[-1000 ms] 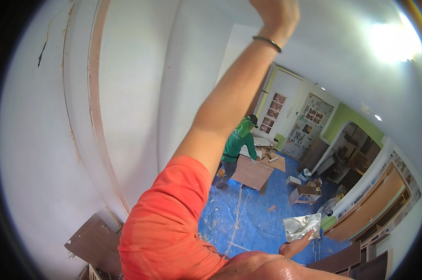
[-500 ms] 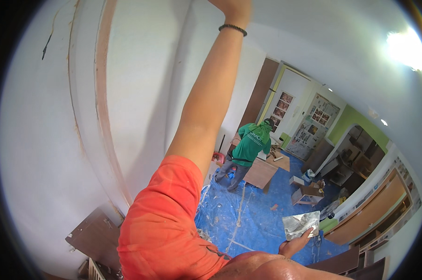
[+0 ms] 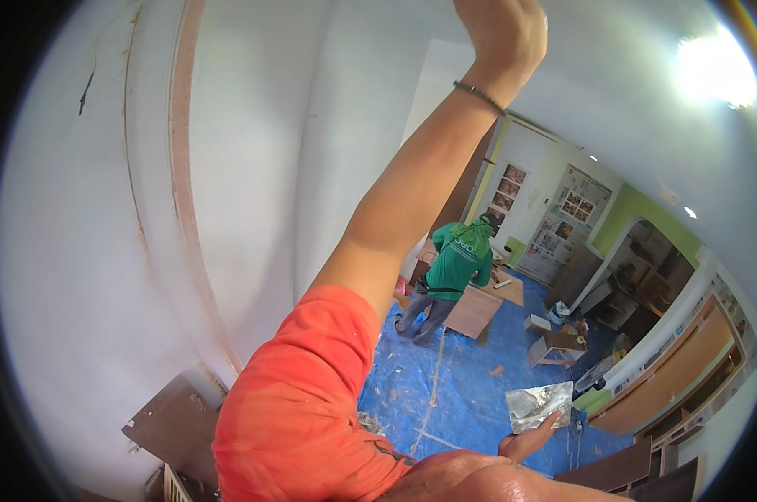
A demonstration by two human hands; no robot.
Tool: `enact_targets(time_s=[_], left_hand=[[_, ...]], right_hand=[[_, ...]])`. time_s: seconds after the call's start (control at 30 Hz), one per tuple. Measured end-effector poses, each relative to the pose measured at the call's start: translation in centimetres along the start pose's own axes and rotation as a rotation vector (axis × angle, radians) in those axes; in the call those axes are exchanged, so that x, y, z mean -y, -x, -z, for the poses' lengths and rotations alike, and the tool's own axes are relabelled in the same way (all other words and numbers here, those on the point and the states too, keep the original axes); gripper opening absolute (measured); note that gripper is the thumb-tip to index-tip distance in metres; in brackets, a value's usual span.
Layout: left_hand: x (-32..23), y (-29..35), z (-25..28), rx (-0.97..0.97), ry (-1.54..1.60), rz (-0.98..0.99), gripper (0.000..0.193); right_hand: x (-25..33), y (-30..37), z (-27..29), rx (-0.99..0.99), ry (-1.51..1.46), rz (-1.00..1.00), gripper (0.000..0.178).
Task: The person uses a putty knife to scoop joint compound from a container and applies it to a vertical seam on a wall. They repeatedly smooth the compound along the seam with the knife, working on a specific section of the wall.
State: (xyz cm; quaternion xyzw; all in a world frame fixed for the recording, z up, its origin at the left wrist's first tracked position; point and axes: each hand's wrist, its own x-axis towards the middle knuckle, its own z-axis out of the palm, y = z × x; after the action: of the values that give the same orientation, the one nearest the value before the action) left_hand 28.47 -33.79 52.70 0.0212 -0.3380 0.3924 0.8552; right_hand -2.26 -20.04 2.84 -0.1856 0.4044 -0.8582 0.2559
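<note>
Blue plastic floor sheeting [image 3: 399,376] spreads below me, with 1 green-shirted co-worker [image 3: 459,263] standing beyond. Low on the right, my right hand [image 3: 531,440] grips a shiny metal plate [image 3: 531,403]; my raised left hand [image 3: 505,33] is cropped, fingers unreadable.

From my end, I have the left arm [image 3: 408,197] raised high, elbow slightly bent, the left hand [image 3: 505,35] at the view's upper edge, fingers hidden; lower down, my right hand [image 3: 527,441] is curled in a grip
</note>
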Motion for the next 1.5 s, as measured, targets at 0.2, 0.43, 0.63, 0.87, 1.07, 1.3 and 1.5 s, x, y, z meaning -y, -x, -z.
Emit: enact_targets(time_s=[0.2,0.43,0.63,0.87,1.07,1.3,1.5], left_hand=[[5.2,-5.0,4.9,-0.203,-0.129,0.088,0.052],[7.3,-9.6,4.1,-0.286,-0.280,0.109,0.054],[4.8,-9.0,1.7,-0.249,-0.321,0.103,0.056],[-3.8,-3.9,-0.1,-0.110,-0.061,0.025,0.060],[0.7,-2.8,4.9,-0.095,-0.134,0.026,0.050],[9.2,-10.5,5.3,-0.283,-0.229,0.077,0.049],[4.9,-10.7,3.9,-0.270,-0.220,0.105,0.057]], right_hand=[[1.5,0.7,-1.4,-0.017,0.027,-0.048,0.065],[1.0,0.2,-0.6,0.050,0.013,-0.054,0.067],[0.6,0.1,-0.4,0.040,0.004,-0.049,0.069],[0.9,0.4,-0.9,0.018,0.016,-0.055,0.070],[0.7,-0.2,0.1,0.034,0.033,-0.097,0.069],[0.9,-0.2,-0.4,0.071,0.008,-0.117,0.066],[0.0,-1.0,0.5,0.099,-0.009,-0.083,0.064]])
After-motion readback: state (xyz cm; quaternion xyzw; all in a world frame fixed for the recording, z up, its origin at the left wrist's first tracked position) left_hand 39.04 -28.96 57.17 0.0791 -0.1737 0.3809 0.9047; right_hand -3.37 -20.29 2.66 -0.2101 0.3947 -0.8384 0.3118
